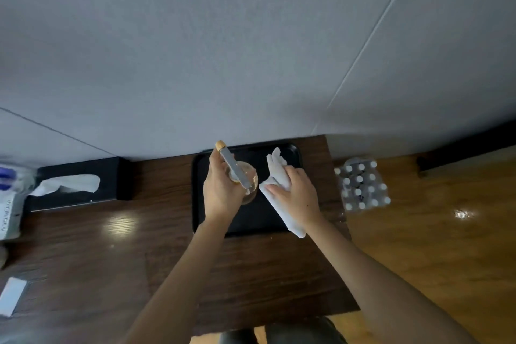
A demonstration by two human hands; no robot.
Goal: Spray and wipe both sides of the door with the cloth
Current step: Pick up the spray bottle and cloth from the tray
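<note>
Over black tray (pixel 293 153) on dark worktop (pixel 111 246), both hands busy. Left hand (pixel 222 193), 9 o'clock of the pair, grips small spray bottle (pixel 237 173): looks light, rigid, possibly slick; best held round the body. Right hand (pixel 296 193), 3 o'clock, clutches white cloth (pixel 276 167): soft, limp, bunch it. Door not visible.

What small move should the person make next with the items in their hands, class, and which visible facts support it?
Probably lift both hands away from the black tray and turn to find the door, which is not in view. The left hand already grips the slim grey spray bottle with a tan cap, and the right hand holds the folded white cloth, so nothing more needs picking up.
</note>
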